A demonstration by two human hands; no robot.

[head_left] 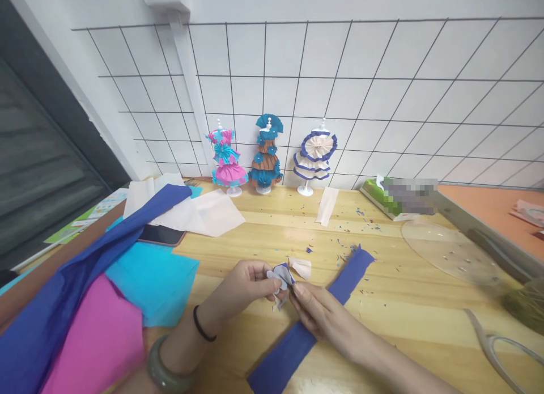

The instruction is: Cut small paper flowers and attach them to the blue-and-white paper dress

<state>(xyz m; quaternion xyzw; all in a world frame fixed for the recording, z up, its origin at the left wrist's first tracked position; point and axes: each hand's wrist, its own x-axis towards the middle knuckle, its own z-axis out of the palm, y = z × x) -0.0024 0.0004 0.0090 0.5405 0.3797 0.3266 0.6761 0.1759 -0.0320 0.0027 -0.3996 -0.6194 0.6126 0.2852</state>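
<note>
My left hand [250, 280] is closed, pinching a small whitish paper piece [278, 276] with a curved, petal-like edge and a blue edge behind it. My right hand [317, 306] is closed as well, its thumb and fingers meeting at the right side of that piece. A thin greyish edge shows between those fingertips and the paper; what it belongs to is unclear. Beneath the right hand a long dark-blue crepe paper strip [283, 354] lies diagonally on the table. A small cream paper scrap [301, 267] rests just beyond the fingers.
Three paper-dressed stands, pink [230, 173], teal-brown [267, 161] and cream-blue [314, 161], line the wall. Coloured paper sheets [153, 278] partly cover a phone [161, 234] at left. A cream strip [327, 206], blue bits, a green box [378, 198] and a clear disc [442, 249] lie right.
</note>
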